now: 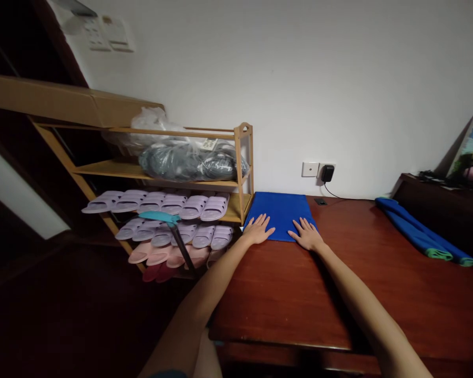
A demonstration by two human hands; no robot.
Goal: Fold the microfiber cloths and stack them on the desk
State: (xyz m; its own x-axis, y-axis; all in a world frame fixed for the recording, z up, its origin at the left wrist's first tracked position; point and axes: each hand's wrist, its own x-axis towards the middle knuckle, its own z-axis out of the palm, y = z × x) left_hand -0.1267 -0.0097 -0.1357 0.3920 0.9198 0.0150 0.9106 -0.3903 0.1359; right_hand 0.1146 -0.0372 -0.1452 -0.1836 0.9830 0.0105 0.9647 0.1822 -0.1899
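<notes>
A flat blue cloth (279, 210), roughly rectangular, lies on the reddish-brown wooden table (284, 294) close to the wall. My left hand (257, 230) rests palm down on the cloth's near left corner, fingers spread. On the near right corner lies my right hand (306, 234), also flat with its fingers apart. Neither hand grips anything. Between them the near edge of the cloth runs fairly straight.
Rolled blue cloths (421, 231) with green edges lie on the table's right side. A black plug adapter (327, 173) sits in the wall socket, its cable trailing right. Left of the table stands a wooden shoe rack (238, 157) with several slippers (215, 207) and a plastic-wrapped bundle (189, 160).
</notes>
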